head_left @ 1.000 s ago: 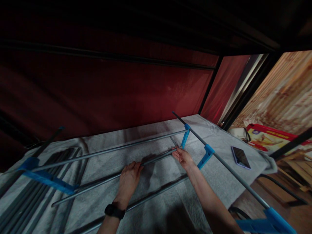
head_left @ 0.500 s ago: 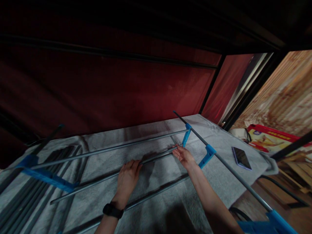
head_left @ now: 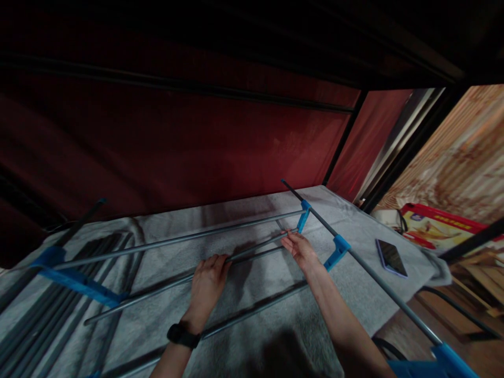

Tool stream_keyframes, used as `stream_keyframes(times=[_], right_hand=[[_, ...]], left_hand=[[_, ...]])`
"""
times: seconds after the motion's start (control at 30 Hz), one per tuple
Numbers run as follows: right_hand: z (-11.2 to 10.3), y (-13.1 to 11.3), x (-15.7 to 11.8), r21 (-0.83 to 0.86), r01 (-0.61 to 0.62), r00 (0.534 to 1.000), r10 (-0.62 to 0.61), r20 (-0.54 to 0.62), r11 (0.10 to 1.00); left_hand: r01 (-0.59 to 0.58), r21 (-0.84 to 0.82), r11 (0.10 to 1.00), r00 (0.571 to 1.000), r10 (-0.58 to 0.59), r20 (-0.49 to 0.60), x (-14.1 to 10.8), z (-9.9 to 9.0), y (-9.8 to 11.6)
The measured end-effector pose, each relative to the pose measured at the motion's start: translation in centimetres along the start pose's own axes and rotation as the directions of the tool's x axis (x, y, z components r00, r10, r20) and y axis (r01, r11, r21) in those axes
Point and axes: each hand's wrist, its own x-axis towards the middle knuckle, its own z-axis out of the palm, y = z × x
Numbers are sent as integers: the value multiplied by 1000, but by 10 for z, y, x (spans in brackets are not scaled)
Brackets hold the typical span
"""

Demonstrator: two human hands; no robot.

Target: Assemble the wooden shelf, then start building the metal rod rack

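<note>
My left hand (head_left: 210,278), with a black watch on its wrist, has its fingers curled over a long grey metal tube (head_left: 165,285). The tube runs from a free end at the left, past a blue plastic bracket (head_left: 84,281), towards the right. My right hand (head_left: 300,249) pinches this tube near its right end, close beside a blue bracket (head_left: 304,218). Whether the tube end sits in that bracket is hidden by my fingers. Another grey tube (head_left: 189,237) spans the two brackets behind my hands. A further tube (head_left: 255,311) lies in front.
Several loose grey tubes (head_left: 43,315) lie at the left on the grey cloth (head_left: 252,336). A side pole (head_left: 394,296) carries another blue bracket (head_left: 337,252). A phone (head_left: 391,257) lies at the right, with a red and yellow box (head_left: 437,226) beyond. A red panel (head_left: 216,147) stands behind.
The held tube has shifted slightly to the right. At my right hand it is lifted a little, and the gap to the dark line below it is wider. Both hands keep their hold.
</note>
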Motion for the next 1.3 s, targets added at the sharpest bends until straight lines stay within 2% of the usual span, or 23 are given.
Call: stream_keyframes(times=[0.53,1.0,1.1,1.17,1.3], right_hand=[[9,-9,0,-7,46,999,-46,4,999],[2,-9,-2,-41,24,1000,-24,-16,999],[-5,-6,-6,-115,97,993,-103,-54,989],[-12,-3,-5,-194,184,970,-210,-122,964],[-27,-2,2,-378,377,844,-482,-236,845]], left_hand=[[-25,23,999,1000,26,-2,13,-5,-2],[-75,54,996,996,77,-33,23,-10,-4],[-80,60,995,996,82,-36,23,-12,-4],[-88,73,993,995,90,-34,24,-13,-4],[-90,80,993,995,93,-35,24,-13,-5]])
